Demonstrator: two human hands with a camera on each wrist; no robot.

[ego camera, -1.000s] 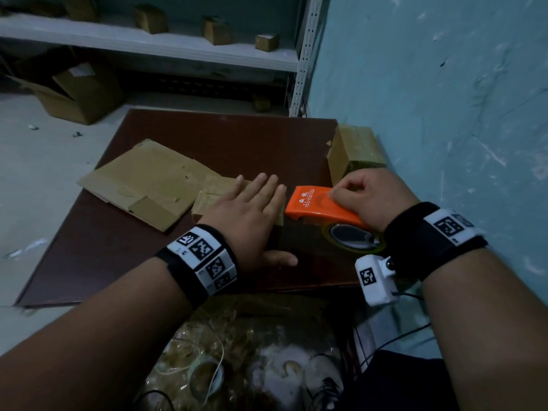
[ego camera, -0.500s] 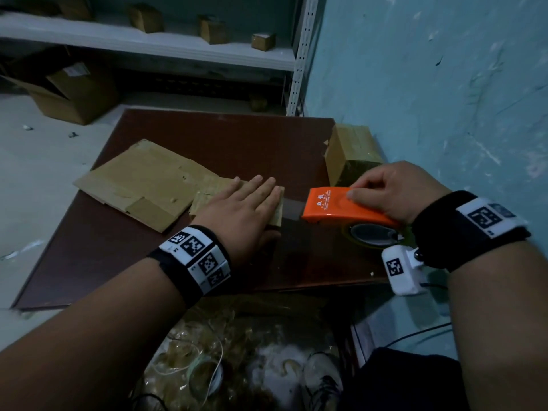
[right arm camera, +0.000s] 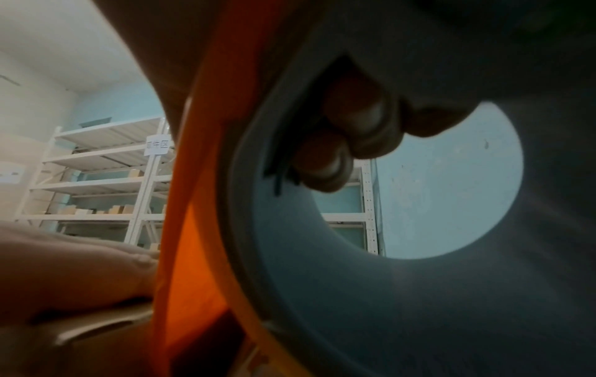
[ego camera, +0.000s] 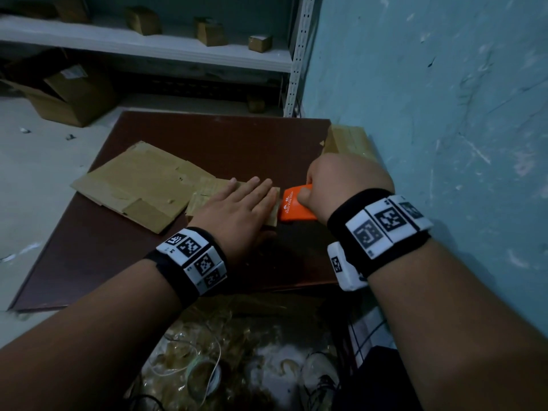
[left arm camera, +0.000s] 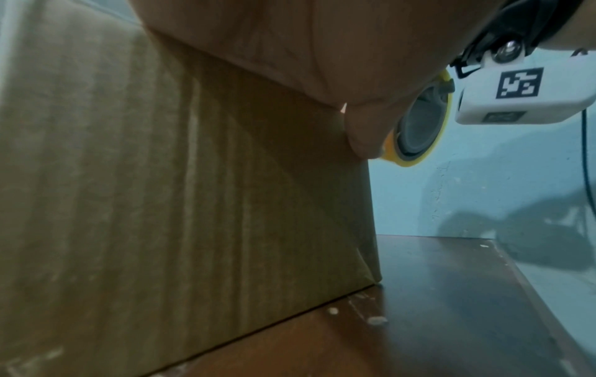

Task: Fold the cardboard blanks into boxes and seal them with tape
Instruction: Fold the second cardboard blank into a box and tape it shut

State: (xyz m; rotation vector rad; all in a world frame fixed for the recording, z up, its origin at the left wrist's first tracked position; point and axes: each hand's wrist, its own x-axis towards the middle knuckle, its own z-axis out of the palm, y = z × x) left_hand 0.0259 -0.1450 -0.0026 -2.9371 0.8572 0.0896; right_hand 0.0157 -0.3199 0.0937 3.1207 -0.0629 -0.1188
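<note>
A small folded cardboard box point(ego camera: 204, 197) stands on the dark brown table point(ego camera: 237, 137). My left hand point(ego camera: 246, 200) lies flat on its top with straight fingers; its side wall point(left arm camera: 161, 204) fills the left wrist view. My right hand point(ego camera: 341, 179) grips the orange tape dispenser point(ego camera: 292, 204) tight against the box's right edge. In the right wrist view my fingertips point(right arm camera: 348, 142) curl through the core of the tape roll point(right arm camera: 322, 267), beside the orange body point(right arm camera: 193, 229). The roll point(left arm camera: 419, 122) shows past my left thumb.
A stack of flat cardboard blanks point(ego camera: 139, 185) lies left of the box. Another folded box point(ego camera: 350, 137) sits at the table's far right corner against the blue wall point(ego camera: 444, 114). A white shelf point(ego camera: 178, 46) with small boxes stands behind. Tape scraps point(ego camera: 207, 366) lie on the floor.
My right hand first pulled the dispenser away to the right, then brought it back against the box edge and tilted it. My left hand stayed flat on the box.
</note>
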